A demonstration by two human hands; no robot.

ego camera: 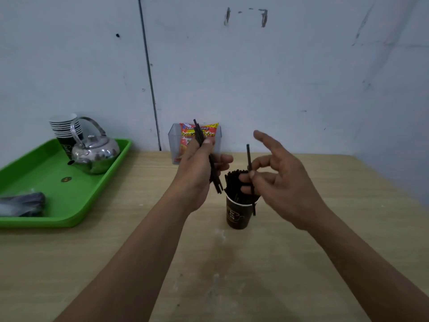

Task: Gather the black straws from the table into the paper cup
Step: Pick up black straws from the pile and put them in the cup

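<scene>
- While both hands hover above the wooden table (325, 228), a dark brown paper cup (239, 214) stands upright near the table's middle, packed with a bundle of black straws (234, 182) that rise above its rim.
- The left hand (199, 173) is closed around a small bunch of black straws (213, 173), thumb pressing them against the curled fingers; the bunch tilts, upper ends leaning toward the wall and lower ends pointing down just left of the cup.
- The right hand (278, 180) pinches a single black straw (250, 180) between thumb and a bent finger, with the index finger stretched out and up, away from the pinch.
- That single straw stands almost upright, its lower end in front of the cup's right wall; whether it touches the cup cannot be told.
- Behind the hands, against the wall, a clear plastic holder (173, 145) carries a red and yellow snack packet (185, 135).
- At the left, a green tray (46, 173) sits on the table and bears a shiny metal kettle (95, 152), a stack of paper cups (63, 129) behind it, a small round dark piece (66, 179), and a crumpled grey plastic bag (21, 203) at its near end.
- Pale smudges (218, 233) mark the tabletop in front of the cup.
</scene>
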